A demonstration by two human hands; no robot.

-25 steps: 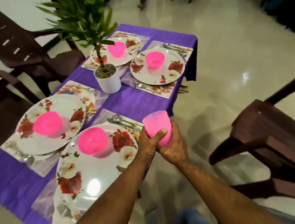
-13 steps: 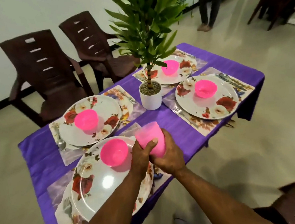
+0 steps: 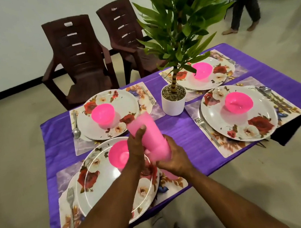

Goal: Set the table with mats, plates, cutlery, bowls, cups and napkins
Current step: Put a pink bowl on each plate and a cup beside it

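Note:
A stack of pink cups [image 3: 149, 134] is held tilted above the near plate, between both my hands. My left hand [image 3: 135, 145] grips its upper part, thumb on the side. My right hand [image 3: 173, 160] grips the lower end. Another pink cup [image 3: 168, 174] shows partly under my right hand on the near mat. The purple table [image 3: 181, 129] carries several floral mats, each with a flowered plate [image 3: 101, 183] and a pink bowl [image 3: 117, 154]. Another plate [image 3: 240, 115] with its bowl [image 3: 238, 102] lies at the right. Forks [image 3: 70, 196] and spoons [image 3: 76, 130] lie beside the plates.
A potted plant in a white pot [image 3: 173, 101] stands mid-table, its leaves reaching high. Two dark brown chairs [image 3: 82, 65] stand behind the table's far side. A person's legs [image 3: 242, 9] are at the top right. Bare floor lies left and right of the table.
The view has swung so the table lies straight ahead. The pink cup stack has tilted and lengthened between my hands, which have drawn apart along it over the near plate.

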